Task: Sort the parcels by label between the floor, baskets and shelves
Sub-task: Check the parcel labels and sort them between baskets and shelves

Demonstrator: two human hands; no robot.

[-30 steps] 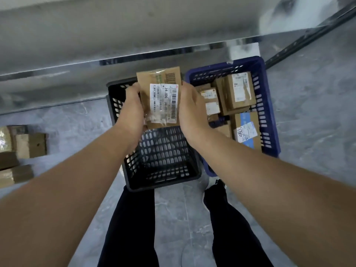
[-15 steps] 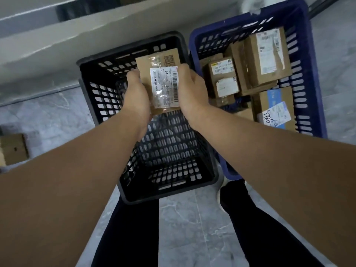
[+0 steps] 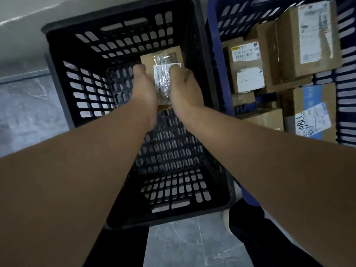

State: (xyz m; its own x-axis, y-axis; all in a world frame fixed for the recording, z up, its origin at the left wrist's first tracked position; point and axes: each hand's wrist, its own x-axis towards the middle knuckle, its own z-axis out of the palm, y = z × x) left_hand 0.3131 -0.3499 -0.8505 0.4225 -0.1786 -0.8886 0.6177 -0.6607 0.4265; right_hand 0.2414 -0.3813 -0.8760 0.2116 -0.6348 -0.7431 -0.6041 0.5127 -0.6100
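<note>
A small brown cardboard parcel (image 3: pixel 163 60) with a white barcode label under clear tape sits low inside the black slatted basket (image 3: pixel 81 60). My left hand (image 3: pixel 143 87) grips its left side and my right hand (image 3: pixel 185 89) grips its right side. Both forearms reach down into the basket. The parcel's lower part is hidden behind my hands. No other parcel shows in the black basket.
A blue slatted basket (image 3: pixel 216 54) stands touching the black one on the right, packed with several labelled cardboard boxes (image 3: pixel 248 74). Grey marble floor (image 3: pixel 25 105) lies to the left. My dark trouser legs and a shoe (image 3: pixel 227 218) are below the baskets.
Both hands have lowered the parcel from above the basket rim down into the black basket. The camera has come closer, so both baskets fill the view.
</note>
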